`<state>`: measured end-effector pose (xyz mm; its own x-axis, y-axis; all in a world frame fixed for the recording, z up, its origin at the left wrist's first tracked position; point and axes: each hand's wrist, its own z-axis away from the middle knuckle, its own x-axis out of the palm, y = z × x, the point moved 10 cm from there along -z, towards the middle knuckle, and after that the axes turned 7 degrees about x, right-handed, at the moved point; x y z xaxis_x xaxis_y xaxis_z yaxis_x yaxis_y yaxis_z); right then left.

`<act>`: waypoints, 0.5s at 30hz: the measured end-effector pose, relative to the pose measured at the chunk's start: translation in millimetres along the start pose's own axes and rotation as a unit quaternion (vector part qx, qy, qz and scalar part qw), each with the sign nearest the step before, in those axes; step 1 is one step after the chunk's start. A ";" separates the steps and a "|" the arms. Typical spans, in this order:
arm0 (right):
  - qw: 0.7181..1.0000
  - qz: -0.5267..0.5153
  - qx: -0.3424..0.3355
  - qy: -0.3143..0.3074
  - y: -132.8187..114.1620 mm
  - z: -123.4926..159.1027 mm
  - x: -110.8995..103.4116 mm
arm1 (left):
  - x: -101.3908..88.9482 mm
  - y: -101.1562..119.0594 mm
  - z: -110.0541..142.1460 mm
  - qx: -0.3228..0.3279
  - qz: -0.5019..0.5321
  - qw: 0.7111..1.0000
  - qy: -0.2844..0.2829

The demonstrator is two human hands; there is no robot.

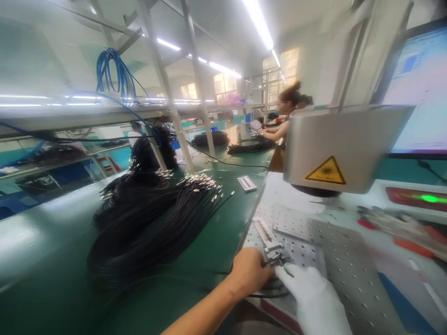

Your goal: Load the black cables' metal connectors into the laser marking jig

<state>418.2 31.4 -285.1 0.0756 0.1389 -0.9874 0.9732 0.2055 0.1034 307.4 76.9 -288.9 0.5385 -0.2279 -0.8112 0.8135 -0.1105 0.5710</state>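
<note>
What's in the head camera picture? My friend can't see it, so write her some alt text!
A bare left hand and a white-gloved right hand handle black cable ends at a metal plate with small holes. Beyond them is a pale machine with a yellow warning triangle; a black cable bundle lies on a green table.

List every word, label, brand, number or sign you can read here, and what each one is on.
Yellow triangular warning sign, black starburst symbol, no words: on the grey machine head.
Monitor: contents too blurred to read.
Red panel with the green light: nothing legible.
No readable words, brands or numbers anywhere.
</note>
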 end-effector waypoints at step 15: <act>0.999 -0.031 0.013 0.029 3.8 2.0 8.3 | -20.4 -9.7 7.8 -0.024 0.134 0.989 0.058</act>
<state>422.9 31.5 -293.1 0.0025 0.1820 -0.9833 0.9811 0.1898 0.0377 286.8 75.1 -276.8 0.7551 -0.1290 -0.6429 0.6468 -0.0138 0.7625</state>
